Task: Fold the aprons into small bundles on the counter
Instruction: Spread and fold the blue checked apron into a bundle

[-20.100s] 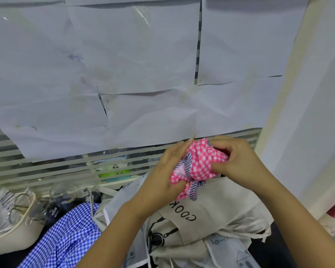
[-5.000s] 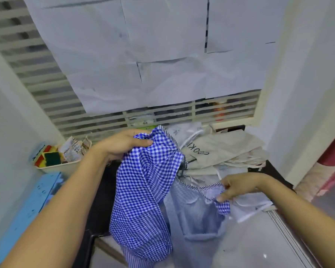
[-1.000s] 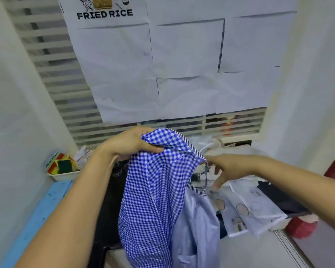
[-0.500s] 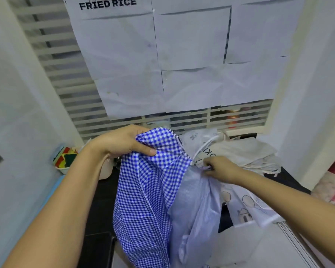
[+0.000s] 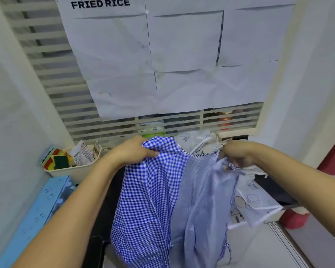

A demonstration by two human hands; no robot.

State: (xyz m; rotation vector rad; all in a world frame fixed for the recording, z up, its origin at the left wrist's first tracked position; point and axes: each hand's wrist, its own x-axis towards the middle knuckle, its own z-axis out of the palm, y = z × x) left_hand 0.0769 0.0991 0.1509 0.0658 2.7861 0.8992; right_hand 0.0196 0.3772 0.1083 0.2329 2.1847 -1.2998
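Note:
A blue and white checked apron hangs spread in front of me, its paler inner side turned out on the right. My left hand pinches its top left corner. My right hand grips the top right corner, where a strap shows. The lower part of the apron drops below the dark counter. Behind and right of it lies a heap of white printed aprons with loose white straps; most of the heap is hidden by the held apron.
A cream tub with sponges and packets sits at the counter's back left. A blue box lies along the left wall. Paper sheets cover a slatted window behind. Something red stands on the floor at right.
My right hand has moved right and up, drawing the apron's top edge out wide. My left hand has kept its hold on the left corner.

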